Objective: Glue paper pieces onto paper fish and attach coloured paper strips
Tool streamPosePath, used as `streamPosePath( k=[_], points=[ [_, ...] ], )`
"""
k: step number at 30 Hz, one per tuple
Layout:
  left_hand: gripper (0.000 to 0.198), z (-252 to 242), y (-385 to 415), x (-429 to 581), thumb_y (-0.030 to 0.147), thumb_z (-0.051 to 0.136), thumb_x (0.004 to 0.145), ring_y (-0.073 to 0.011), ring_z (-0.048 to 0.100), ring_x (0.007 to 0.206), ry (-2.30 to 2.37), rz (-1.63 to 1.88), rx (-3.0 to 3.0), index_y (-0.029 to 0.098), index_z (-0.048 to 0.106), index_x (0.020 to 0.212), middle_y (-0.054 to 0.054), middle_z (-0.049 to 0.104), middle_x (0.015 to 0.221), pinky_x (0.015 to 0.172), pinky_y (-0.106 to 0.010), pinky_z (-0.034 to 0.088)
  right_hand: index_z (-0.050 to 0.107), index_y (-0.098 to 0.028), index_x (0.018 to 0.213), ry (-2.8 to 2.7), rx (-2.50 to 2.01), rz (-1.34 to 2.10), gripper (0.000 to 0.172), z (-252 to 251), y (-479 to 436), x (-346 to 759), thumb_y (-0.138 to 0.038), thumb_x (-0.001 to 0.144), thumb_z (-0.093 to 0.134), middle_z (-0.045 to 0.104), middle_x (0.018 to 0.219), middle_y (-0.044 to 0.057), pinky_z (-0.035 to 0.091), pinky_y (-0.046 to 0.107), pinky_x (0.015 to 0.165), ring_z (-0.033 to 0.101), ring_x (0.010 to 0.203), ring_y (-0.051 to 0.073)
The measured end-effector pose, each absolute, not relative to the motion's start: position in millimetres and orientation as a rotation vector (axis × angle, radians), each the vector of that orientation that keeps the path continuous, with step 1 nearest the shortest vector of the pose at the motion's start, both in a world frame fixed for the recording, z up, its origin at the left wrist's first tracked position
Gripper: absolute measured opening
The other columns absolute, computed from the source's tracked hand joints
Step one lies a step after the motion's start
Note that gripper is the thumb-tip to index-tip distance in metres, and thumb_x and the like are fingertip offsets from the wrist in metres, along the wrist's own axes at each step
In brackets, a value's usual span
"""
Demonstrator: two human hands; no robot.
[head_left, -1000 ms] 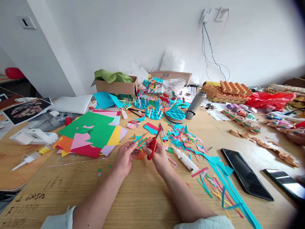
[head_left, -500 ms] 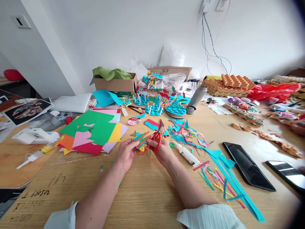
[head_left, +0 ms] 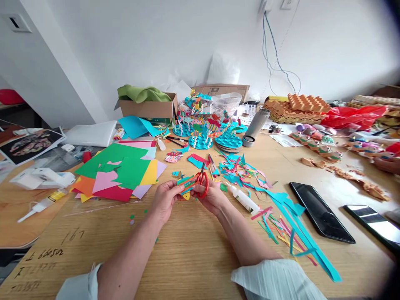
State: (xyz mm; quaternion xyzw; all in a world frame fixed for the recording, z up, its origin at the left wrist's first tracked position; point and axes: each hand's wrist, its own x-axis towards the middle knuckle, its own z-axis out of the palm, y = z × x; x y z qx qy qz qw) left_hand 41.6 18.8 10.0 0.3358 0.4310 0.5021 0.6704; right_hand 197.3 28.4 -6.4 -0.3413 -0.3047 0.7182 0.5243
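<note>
A small orange, blue and yellow paper piece with stripes (head_left: 187,183) is pinched in my left hand (head_left: 165,199) over the middle of the table. Red-handled scissors (head_left: 203,185) hang on my right hand (head_left: 213,197), their blades pointing away from me. The fingertips of my right hand also touch the near right end of the striped piece. Just right of this hand lies a white glue bottle (head_left: 245,200). A blue and yellow paper scrap (head_left: 176,173) is behind my left hand.
Coloured paper sheets (head_left: 125,171) are stacked at the left. Blue round paper models (head_left: 201,139) stand at the back beside a steel flask (head_left: 256,127). Paper strips (head_left: 281,233) and two phones (head_left: 321,212) lie at the right.
The scissors have turned more upright in my right hand. The striped paper piece has shifted slightly between my fingers. The whole view has moved a little.
</note>
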Motion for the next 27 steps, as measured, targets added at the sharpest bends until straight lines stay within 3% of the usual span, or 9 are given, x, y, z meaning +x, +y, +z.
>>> streamPosePath(
  k=[27],
  points=[
    [0.031,10.2,19.2,41.4,0.030,0.085,0.053,-0.0171,0.063,0.067,0.966,1.102,0.781,0.011,0.072,0.073,-0.009,0.074,0.077,0.058,-0.028,0.051,0.068,-0.017,0.068,-0.640,-0.901,1.700,0.039,2.9,26.3,194.1,-0.021,0.038,0.093,0.069,0.063,-0.001,0.043,0.020,0.048,0.060,0.052,0.010]
  ],
)
